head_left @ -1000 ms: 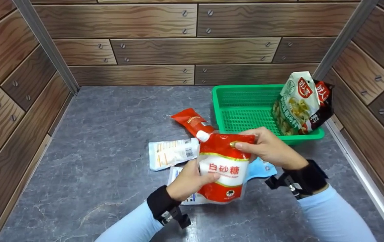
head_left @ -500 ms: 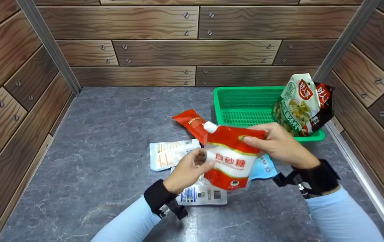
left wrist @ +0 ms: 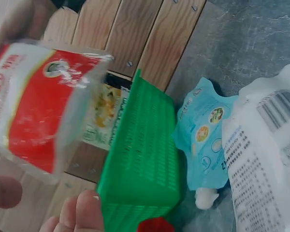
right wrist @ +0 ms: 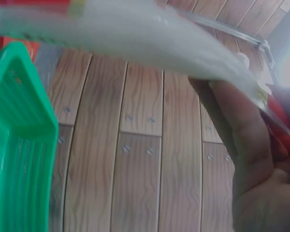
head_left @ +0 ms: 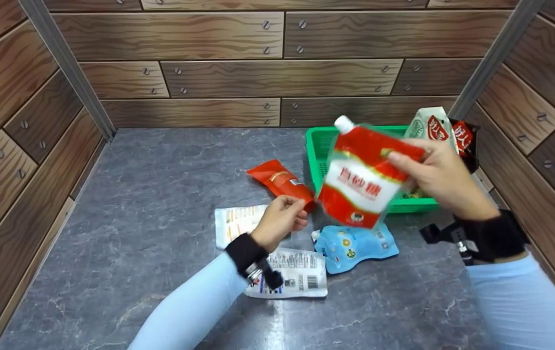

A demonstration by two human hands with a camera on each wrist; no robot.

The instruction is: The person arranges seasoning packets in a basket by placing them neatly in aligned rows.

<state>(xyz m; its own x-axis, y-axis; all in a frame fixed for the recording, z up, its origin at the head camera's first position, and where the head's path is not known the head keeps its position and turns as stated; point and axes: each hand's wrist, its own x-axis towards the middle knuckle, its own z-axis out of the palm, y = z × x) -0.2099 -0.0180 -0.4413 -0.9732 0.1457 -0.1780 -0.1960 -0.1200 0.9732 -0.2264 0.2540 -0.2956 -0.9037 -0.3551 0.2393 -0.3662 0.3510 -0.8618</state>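
My right hand (head_left: 445, 177) pinches a red and white pouch of white sugar (head_left: 362, 187) by its upper right corner, thumb on the front. The pouch hangs tilted in front of the green basket (head_left: 374, 208), its white spout cap at the top left. In the right wrist view, fingers (right wrist: 246, 125) lie behind the pouch. My left hand (head_left: 281, 221) is beside a red pouch (head_left: 277, 177) on the table, with fingers loosely curled. The left wrist view shows a gap between thumb and fingers, with nothing in it.
A blue spouted pouch (head_left: 355, 245), a silver-white pouch (head_left: 302, 274) and a white pouch with orange print (head_left: 238, 221) lie on the grey table. Two seasoning bags, one white (head_left: 425, 121) and one dark red (head_left: 462, 138), stand in the basket's right end. Wood-patterned walls surround the table.
My left hand has let go of the sugar pouch and sits lower left of it. My right hand has carried the pouch up and right, uncovering the blue pouch.
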